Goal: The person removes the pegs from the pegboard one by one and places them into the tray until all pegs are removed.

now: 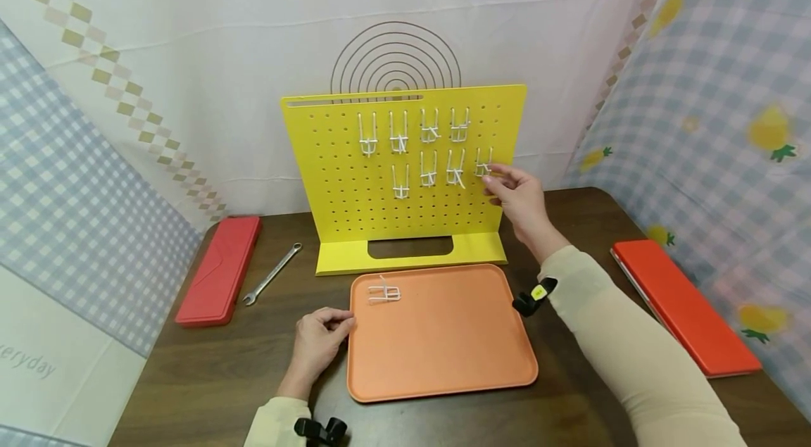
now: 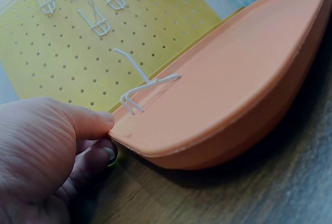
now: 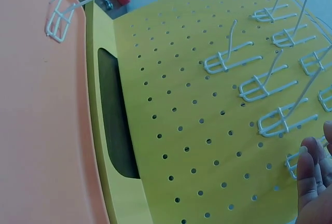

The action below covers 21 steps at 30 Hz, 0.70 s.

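Observation:
A yellow pegboard [image 1: 355, 215] stands upright, with several white wire hooks [image 1: 398, 142] hung on it in two rows. At the right end of the lower row, my right hand [image 1: 521, 202] holds a white pegboard hook [image 1: 483, 164] between thumb and fingers, against the board. In the right wrist view the fingers [image 3: 307, 175] partly cover that hook. My left hand [image 1: 319, 343] pinches the left rim of an orange tray [image 1: 443, 341], thumb on top and fingers below. One loose hook [image 2: 148, 86] lies in the tray's far left corner, its single prong sticking up.
A combination wrench [image 1: 272, 274] and a red case [image 1: 220, 271] lie on the dark wooden table [image 1: 209, 376] at the left. Another red flat case [image 1: 684, 306] lies at the right. The tray sits right before the pegboard's base [image 1: 342, 258]. Patterned cloth hangs behind and at both sides.

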Motion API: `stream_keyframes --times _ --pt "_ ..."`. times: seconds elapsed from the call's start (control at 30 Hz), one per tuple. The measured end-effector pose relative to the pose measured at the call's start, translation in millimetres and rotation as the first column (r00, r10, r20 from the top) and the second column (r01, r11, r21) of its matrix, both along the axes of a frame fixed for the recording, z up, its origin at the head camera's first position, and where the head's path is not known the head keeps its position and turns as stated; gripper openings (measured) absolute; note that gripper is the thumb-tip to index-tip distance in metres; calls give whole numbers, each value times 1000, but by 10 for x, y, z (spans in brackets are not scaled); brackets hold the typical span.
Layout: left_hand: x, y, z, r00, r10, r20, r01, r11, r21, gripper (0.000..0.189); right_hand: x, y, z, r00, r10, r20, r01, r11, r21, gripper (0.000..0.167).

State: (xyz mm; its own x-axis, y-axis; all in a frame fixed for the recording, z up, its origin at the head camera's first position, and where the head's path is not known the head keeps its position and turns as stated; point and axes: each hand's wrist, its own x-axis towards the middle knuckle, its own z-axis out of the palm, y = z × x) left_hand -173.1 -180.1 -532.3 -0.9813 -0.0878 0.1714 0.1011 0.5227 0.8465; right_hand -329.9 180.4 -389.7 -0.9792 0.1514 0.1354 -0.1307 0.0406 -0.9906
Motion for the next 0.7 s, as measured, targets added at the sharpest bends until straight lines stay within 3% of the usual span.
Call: stream_keyframes --times 0.7 --pt "4 5 9 1000 8 15 -8 1000 0 5 -46 -3 26 1000 -16 11 16 1000 6 38"
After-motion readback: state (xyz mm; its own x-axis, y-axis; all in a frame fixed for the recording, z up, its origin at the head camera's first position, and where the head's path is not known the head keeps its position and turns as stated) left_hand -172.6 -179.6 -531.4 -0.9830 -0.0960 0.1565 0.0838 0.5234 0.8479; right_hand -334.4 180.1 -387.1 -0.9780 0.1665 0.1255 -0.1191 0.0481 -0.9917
